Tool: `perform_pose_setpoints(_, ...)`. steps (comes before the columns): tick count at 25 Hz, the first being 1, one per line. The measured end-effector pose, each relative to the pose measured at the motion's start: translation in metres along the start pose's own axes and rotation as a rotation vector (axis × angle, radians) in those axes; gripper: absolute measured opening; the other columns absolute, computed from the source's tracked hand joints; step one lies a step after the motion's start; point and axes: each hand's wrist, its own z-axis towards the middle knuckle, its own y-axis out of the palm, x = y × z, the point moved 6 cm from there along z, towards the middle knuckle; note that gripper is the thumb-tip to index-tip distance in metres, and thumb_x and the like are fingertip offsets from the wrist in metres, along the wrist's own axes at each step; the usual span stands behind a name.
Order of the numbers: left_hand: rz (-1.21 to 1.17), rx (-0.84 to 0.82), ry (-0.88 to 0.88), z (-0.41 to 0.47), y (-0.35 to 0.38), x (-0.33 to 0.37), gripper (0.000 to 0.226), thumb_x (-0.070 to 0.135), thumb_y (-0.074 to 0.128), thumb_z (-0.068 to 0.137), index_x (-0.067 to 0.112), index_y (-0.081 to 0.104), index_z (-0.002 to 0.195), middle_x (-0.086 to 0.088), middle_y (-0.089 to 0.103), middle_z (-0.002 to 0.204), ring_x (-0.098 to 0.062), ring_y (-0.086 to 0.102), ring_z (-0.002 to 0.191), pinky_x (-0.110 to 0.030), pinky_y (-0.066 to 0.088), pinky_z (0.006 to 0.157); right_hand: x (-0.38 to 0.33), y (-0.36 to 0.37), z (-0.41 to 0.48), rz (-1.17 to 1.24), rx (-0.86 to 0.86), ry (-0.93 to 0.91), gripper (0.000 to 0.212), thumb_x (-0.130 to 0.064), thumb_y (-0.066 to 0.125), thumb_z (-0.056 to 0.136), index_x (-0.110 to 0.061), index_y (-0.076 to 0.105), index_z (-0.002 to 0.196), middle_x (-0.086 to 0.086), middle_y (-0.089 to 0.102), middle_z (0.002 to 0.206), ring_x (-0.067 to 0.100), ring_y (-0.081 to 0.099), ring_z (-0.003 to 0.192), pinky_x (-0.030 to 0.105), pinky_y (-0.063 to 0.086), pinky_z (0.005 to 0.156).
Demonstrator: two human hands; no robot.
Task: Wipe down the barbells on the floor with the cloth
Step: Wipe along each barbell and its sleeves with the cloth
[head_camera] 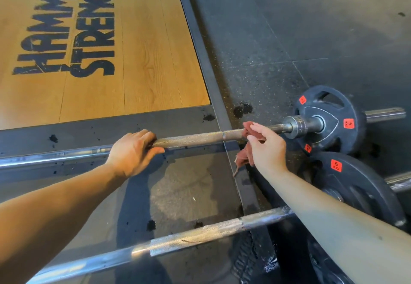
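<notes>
Two steel barbells lie on the dark gym floor. The far barbell [193,139] runs left to right, with a black 5 kg plate [331,117] on its right sleeve. My left hand [133,150] grips its knurled shaft near the middle. My right hand [264,148] holds a reddish cloth [243,157] wrapped over the same shaft, close to the collar. The near barbell [195,234] lies closer to me at a slant, and my right forearm crosses above its right end and its own 5 kg plate [347,172].
A wooden lifting platform [138,50] with black lettering fills the upper left, framed by a dark metal border [200,46]. Speckled rubber matting [289,28] covers the right side. Small black crumbs and dark spots dot the floor near the bars.
</notes>
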Motion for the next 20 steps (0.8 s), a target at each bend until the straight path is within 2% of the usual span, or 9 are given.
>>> perform_pose_setpoints(3,-0.088,-0.085,-0.071,0.004,-0.001,-0.003,0.052,0.070,0.049,0.092,0.022,0.063,0.103,0.005,0.064,0.087,-0.020,0.062,0.071,-0.037,0.054,0.063,0.006,-0.002,0.007,-0.046,0.023,-0.027,0.032,-0.005,0.063,0.098,-0.019,0.070,0.126,-0.032,0.060,0.103,-0.029,0.055,0.089,-0.006,0.040,0.070)
perform_pose_setpoints(6,-0.300,-0.316,-0.289,0.015,0.005,-0.016,0.046,0.067,0.063,0.083,0.023,0.066,0.096,0.000,0.067,0.078,-0.021,0.060,0.067,-0.036,0.053,0.064,0.006,-0.007,0.008,-0.082,0.069,-0.027,0.033,-0.008,0.065,0.098,-0.021,0.069,0.128,-0.021,0.064,0.115,-0.014,0.060,0.095,-0.007,0.038,0.072)
perform_pose_setpoints(9,-0.583,-0.557,-0.363,0.028,0.004,-0.020,0.063,0.076,0.075,0.067,0.015,0.074,0.082,-0.012,0.068,0.071,-0.023,0.055,0.060,-0.035,0.049,0.063,0.009,-0.029,0.022,-0.232,0.218,-0.092,0.028,-0.003,0.065,0.095,-0.017,0.071,0.119,-0.007,0.061,0.120,0.001,0.053,0.110,-0.007,0.032,0.085)
perform_pose_setpoints(11,-0.618,-0.691,-0.360,0.031,0.002,-0.019,0.074,0.081,0.071,0.062,0.010,0.076,0.077,-0.020,0.069,0.073,-0.023,0.057,0.059,-0.035,0.052,0.074,0.014,-0.032,0.029,-0.344,0.271,-0.133,0.023,0.000,0.064,0.093,-0.013,0.071,0.111,0.000,0.063,0.115,0.014,0.048,0.116,0.005,0.034,0.096)
perform_pose_setpoints(12,-0.609,-0.727,-0.358,0.032,0.001,-0.017,0.074,0.082,0.069,0.062,0.009,0.076,0.075,-0.022,0.069,0.072,-0.022,0.058,0.059,-0.035,0.052,0.078,0.014,-0.023,0.028,-0.365,0.263,-0.170,0.022,0.000,0.064,0.092,-0.012,0.072,0.108,0.001,0.064,0.113,0.020,0.047,0.117,0.015,0.037,0.101)
perform_pose_setpoints(13,-0.593,-0.735,-0.369,0.032,0.002,-0.017,0.073,0.081,0.069,0.061,0.009,0.077,0.073,-0.020,0.069,0.070,-0.022,0.059,0.060,-0.036,0.053,0.081,0.009,-0.005,0.022,-0.370,0.220,-0.227,0.022,0.001,0.064,0.090,-0.012,0.073,0.106,0.001,0.064,0.111,0.022,0.047,0.115,0.017,0.037,0.101)
perform_pose_setpoints(16,-0.563,-0.630,-0.396,0.028,0.002,-0.016,0.071,0.081,0.072,0.059,0.014,0.079,0.080,-0.012,0.074,0.074,-0.026,0.065,0.067,-0.039,0.054,0.079,-0.013,0.064,-0.010,-0.359,-0.004,-0.432,0.020,0.003,0.069,0.088,-0.011,0.075,0.101,-0.002,0.065,0.106,0.018,0.048,0.109,0.017,0.037,0.096)
perform_pose_setpoints(18,-0.466,-0.389,-0.336,0.025,-0.005,-0.014,0.055,0.073,0.075,0.069,0.022,0.078,0.090,0.000,0.073,0.083,-0.021,0.066,0.077,-0.038,0.055,0.078,-0.012,0.075,-0.008,-0.347,-0.156,-0.518,0.023,0.007,0.072,0.085,-0.007,0.076,0.102,-0.002,0.064,0.110,0.016,0.051,0.110,0.027,0.046,0.097)
perform_pose_setpoints(20,-0.332,-0.148,-0.133,0.021,-0.011,-0.002,0.031,0.049,0.076,0.082,0.023,0.075,0.098,0.004,0.066,0.093,-0.018,0.062,0.089,-0.041,0.054,0.084,-0.001,0.050,0.010,-0.361,-0.239,-0.567,0.029,0.010,0.075,0.080,-0.007,0.077,0.104,-0.013,0.060,0.114,0.017,0.057,0.111,0.035,0.052,0.096)
